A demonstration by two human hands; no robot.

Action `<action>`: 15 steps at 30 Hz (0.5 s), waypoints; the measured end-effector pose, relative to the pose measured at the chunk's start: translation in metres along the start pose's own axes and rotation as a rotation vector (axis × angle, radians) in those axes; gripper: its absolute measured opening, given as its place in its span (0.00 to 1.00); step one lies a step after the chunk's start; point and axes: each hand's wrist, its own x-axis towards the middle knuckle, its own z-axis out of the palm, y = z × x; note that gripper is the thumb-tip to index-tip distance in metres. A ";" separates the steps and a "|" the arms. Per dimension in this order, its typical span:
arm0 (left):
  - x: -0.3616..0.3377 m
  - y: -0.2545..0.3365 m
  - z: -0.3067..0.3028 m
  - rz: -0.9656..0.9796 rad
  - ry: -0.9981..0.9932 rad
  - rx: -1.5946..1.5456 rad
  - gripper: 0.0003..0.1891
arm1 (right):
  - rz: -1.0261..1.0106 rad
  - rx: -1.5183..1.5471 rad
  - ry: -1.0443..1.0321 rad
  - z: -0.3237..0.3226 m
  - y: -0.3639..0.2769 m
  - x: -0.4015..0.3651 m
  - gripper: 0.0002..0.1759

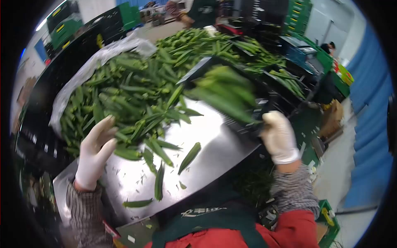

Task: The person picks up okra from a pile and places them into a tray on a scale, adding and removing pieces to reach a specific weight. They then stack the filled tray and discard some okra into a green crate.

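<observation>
A large heap of green okra [132,91] covers the back and left of a shiny metal tabletop [219,144]. My left hand [96,151], in a pale glove, is at the heap's front left edge with fingers apart and nothing held. My right hand [279,136], also gloved, has its fingers curled beside the near right corner of a black tray [198,71]. What those fingers close on, if anything, is hidden. Over the tray a bunch of okra [227,93] is smeared by motion. Loose okra pods [189,158] lie on the metal near me.
Black crates with okra [285,82] stand at the right back. A clear plastic sheet [89,66] edges the heap at left. Green crates [297,16] are stacked behind. Across the table stands another person [202,14]; a further person [328,48] is at far right.
</observation>
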 end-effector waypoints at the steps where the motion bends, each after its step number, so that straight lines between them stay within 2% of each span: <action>1: 0.004 0.002 0.004 -0.009 -0.012 0.025 0.28 | -0.029 -0.043 0.054 -0.013 -0.013 0.002 0.05; 5: 0.013 0.003 0.018 -0.027 -0.070 0.067 0.26 | -0.015 -0.175 0.115 -0.063 -0.033 0.015 0.05; 8: 0.015 -0.002 0.021 0.017 -0.062 0.217 0.26 | 0.126 -0.284 0.128 -0.080 -0.039 0.022 0.08; 9: 0.015 -0.004 0.018 0.037 -0.059 0.276 0.26 | 0.171 -0.371 0.020 -0.098 -0.046 0.026 0.08; 11: 0.013 -0.016 0.010 0.128 -0.028 0.510 0.26 | 0.141 -0.757 0.106 -0.089 -0.062 0.018 0.10; 13: 0.009 -0.025 -0.002 0.174 0.009 0.752 0.26 | -0.131 -0.998 0.216 -0.086 -0.069 0.007 0.14; 14: 0.006 -0.029 -0.010 0.145 0.051 0.813 0.26 | -0.299 -1.095 0.171 -0.072 -0.072 -0.007 0.13; 15: 0.001 -0.033 -0.023 0.145 0.117 0.902 0.25 | -0.375 -1.087 0.096 -0.057 -0.070 -0.019 0.11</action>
